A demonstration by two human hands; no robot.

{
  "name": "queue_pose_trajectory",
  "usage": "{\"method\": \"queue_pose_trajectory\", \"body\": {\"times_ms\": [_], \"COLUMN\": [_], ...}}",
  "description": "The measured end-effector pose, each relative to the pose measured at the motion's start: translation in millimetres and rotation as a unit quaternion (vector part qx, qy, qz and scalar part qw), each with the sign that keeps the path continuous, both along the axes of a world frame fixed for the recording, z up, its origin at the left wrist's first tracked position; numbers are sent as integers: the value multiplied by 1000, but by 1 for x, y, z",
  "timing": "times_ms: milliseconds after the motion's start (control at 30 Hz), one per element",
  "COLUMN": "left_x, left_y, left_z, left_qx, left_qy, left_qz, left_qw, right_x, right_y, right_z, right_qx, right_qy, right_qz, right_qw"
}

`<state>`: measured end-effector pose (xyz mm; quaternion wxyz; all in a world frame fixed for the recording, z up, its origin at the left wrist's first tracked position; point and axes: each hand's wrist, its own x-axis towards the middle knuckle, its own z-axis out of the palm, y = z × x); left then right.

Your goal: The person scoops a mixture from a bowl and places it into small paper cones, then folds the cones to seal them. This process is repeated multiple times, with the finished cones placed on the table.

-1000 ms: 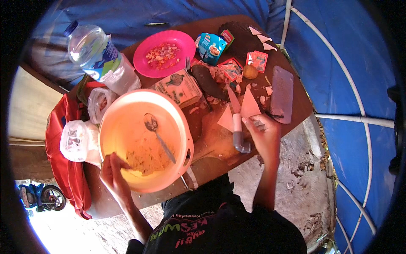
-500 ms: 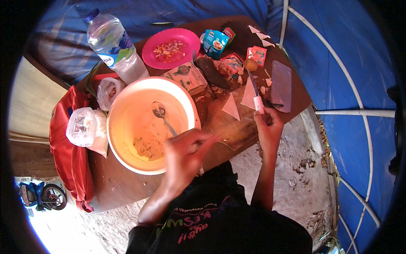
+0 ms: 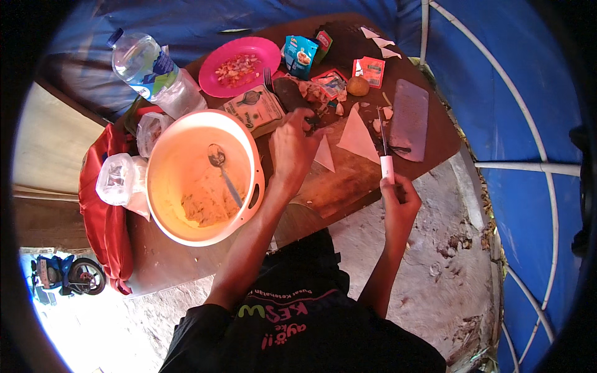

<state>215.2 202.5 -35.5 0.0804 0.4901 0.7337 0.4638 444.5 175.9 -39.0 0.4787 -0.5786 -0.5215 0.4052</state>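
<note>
A blue motorbike (image 3: 65, 275) stands at the lower left of the frame. Above it, a red cloth (image 3: 102, 217) hangs along the table's left side, with a clear bag (image 3: 118, 180) just beside it. A bottle (image 3: 152, 74) leans in the upper left. At centre left, a basin (image 3: 171, 165) holds a spoon (image 3: 225, 174) and some pale mixture (image 3: 205, 206). Above the basin, at the top, a pink plate (image 3: 208, 73) bears chopped bits (image 3: 238, 68); a box (image 3: 255, 110) lies between plate and basin, a fork (image 3: 267, 78) near it.

At the middle of the frame is the left hand (image 3: 295, 146), fingers curled by a dark, long object (image 3: 287, 93); whether it grips anything, I cannot tell. Just right of its fingers, near the centre, lie a small triangle (image 3: 324, 156) and a larger triangle (image 3: 357, 135), both pale. A blue pouch (image 3: 300, 56) stands above, and a round brown item (image 3: 357, 86) touches or nearly touches a red packet (image 3: 370, 69).

Right of centre, the right hand (image 3: 400, 202) grips the white handle of a knife (image 3: 387, 165), blade pointing up the frame. Beyond it, a purple board (image 3: 408, 121) lies flat, and white scraps (image 3: 380, 43) sit at the upper right.
</note>
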Motion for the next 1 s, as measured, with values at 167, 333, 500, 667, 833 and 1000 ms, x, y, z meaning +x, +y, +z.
{"method": "queue_pose_trajectory", "body": {"times_ms": [167,333,500,667,833,1000], "left_x": [7,11,7,11,23,30], "left_y": [-5,-3,1,3,-21,-96], "left_z": [-12,-7,-7,-23,-14,44], "left_qx": [-70,-135,-134,-43,-46,-49], "left_qy": [58,17,19,36,1,-67], "left_qz": [-37,-43,-60,-74,-133,-226], "left_qw": [995,990,989,996,990,971], "right_x": [2,7,14,16,14,-8], "right_y": [5,4,2,3,2,1], "right_z": [-6,-6,-9,-15,-6,14], "right_qx": [14,3,-8,-24,-36,-1], "right_qy": [13,18,7,39,83,46], "right_qz": [9,22,5,-12,28,51], "right_qw": [1000,1000,1000,999,995,998]}}
